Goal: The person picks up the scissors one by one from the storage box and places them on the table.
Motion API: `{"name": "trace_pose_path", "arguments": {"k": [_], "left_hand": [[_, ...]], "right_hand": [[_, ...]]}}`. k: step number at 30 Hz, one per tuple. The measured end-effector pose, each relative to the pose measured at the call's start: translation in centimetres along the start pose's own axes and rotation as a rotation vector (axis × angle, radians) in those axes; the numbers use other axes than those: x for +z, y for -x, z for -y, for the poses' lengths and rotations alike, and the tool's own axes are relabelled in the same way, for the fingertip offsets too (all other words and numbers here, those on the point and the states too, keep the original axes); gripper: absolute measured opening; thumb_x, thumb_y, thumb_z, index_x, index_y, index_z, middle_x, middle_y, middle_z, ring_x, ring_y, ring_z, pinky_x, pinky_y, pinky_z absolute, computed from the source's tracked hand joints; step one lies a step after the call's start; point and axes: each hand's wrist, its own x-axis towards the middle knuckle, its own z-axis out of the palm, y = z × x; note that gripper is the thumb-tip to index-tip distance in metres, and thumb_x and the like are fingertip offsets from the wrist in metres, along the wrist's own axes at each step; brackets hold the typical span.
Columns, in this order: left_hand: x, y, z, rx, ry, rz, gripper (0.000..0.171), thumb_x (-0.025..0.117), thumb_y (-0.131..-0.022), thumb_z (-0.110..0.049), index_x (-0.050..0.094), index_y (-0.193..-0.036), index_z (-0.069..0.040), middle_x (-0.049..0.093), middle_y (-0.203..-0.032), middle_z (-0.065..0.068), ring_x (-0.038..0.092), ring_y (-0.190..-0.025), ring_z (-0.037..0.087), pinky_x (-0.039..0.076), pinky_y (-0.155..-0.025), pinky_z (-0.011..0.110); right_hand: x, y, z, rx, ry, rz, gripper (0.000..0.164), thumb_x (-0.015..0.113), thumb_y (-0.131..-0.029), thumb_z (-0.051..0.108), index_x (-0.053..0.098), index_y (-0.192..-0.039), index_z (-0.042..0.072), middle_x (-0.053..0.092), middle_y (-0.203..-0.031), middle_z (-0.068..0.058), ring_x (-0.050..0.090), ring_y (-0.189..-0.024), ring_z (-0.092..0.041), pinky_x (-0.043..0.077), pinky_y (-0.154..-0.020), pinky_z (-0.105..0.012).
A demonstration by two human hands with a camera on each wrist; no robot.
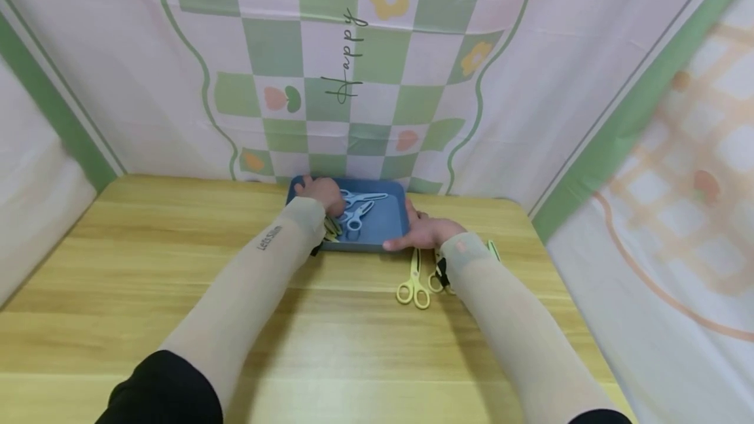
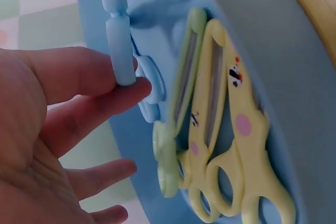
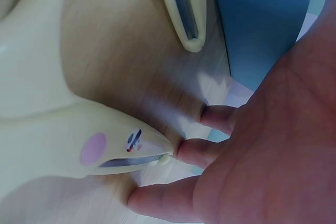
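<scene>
L grip (image 1: 321,194): we're pinching blue scissors (image 2: 121,48)
R grip (image 1: 429,231): fingers straight, we're at tray (image 1: 353,247) R side
Tabletop (image 1: 330,345): yel. scissors (image 1: 415,273) nr tray

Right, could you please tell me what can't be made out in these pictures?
- Head view: most of the green scissors, hidden by the right forearm.
- Left wrist view: the rest of the blue scissors pinched by the left hand, cut off by the top edge.
- Right wrist view: the lower yellow scissors' remainder, cut off by the left edge.
</scene>
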Motion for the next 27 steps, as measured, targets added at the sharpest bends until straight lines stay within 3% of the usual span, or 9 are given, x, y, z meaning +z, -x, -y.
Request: {"name": "trace_pose_path", "arguments": {"k": [9, 19, 27], "left_hand": [[-0.9, 2.7, 0.3, 0.067, 0.03, -0.068, 0.025, 0.05, -0.092, -0.015, 0.064, -0.071, -0.011, 0.058, -0.124, 0.01, 0.022, -0.136, 0.043, 0.016, -0.108, 0.063], [-0.1, 5.1, 1.1, 0.141, 0.099, -0.146, 0.02, 0.058, -0.087, -0.017, 0.067, -0.07, -0.012, 0.057, -0.134, 0.014, 0.017, -0.143, 0.043, 0.015, -0.109, 0.064], [0.9, 8.5, 1.8, 0.264, 0.111, -0.23, 0.029, 0.067, -0.083, -0.02, 0.065, -0.054, -0.016, 0.052, -0.145, 0.01, 0.024, -0.141, 0.042, 0.022, -0.105, 0.066]], "right_hand": [[-0.2, -0.7, -0.6, 0.031, 0.017, -0.007, 0.144, 0.072, -0.067, 0.08, -0.032, -0.151, 0.026, -0.015, -0.163, -0.018, -0.007, -0.149, -0.032, 0.01, -0.118, -0.048], [-0.1, -0.1, -0.3, -0.002, 0.003, -0.004, 0.143, 0.072, -0.069, 0.078, -0.031, -0.152, 0.023, -0.015, -0.162, -0.022, -0.007, -0.149, -0.036, 0.01, -0.118, -0.05], [0.1, -0.2, -0.2, -0.01, 0.003, -0.004, 0.143, 0.073, -0.07, 0.076, -0.03, -0.152, 0.021, -0.014, -0.161, -0.025, -0.005, -0.148, -0.039, 0.009, -0.117, -0.052]]}}
